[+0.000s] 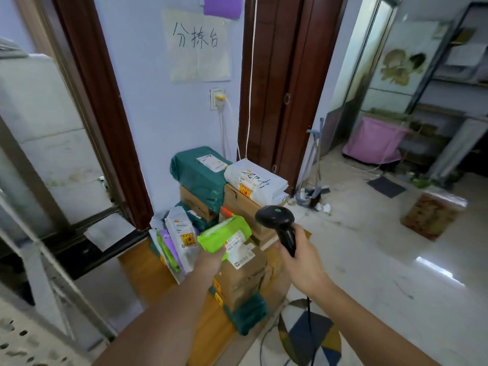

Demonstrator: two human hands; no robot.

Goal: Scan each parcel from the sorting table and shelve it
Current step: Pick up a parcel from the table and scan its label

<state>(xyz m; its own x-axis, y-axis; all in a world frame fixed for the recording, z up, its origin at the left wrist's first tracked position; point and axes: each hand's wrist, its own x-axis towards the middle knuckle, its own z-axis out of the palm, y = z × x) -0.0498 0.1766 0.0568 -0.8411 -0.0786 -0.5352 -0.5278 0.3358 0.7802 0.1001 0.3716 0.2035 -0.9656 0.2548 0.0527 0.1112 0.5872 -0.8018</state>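
My left hand [211, 260] grips a lime-green soft parcel [224, 235] with a white label, lifted above the pile. My right hand [301, 257] holds a black corded barcode scanner [277, 220] by its handle, its head just right of the green parcel. Below lies the low wooden sorting table [148, 270], stacked with parcels: a dark green bag [196, 173] and a white bag [254, 180] on top of cardboard boxes [245, 276], and several flat mailers [179, 236] standing on edge at the left.
A handwritten paper sign [198, 46] hangs on the wall above the pile. Brown door frames stand on both sides. A metal shelf unit [459, 75] is far right, with a pink bag [375, 141] and a mop stand [314, 180] on the shiny tiled floor.
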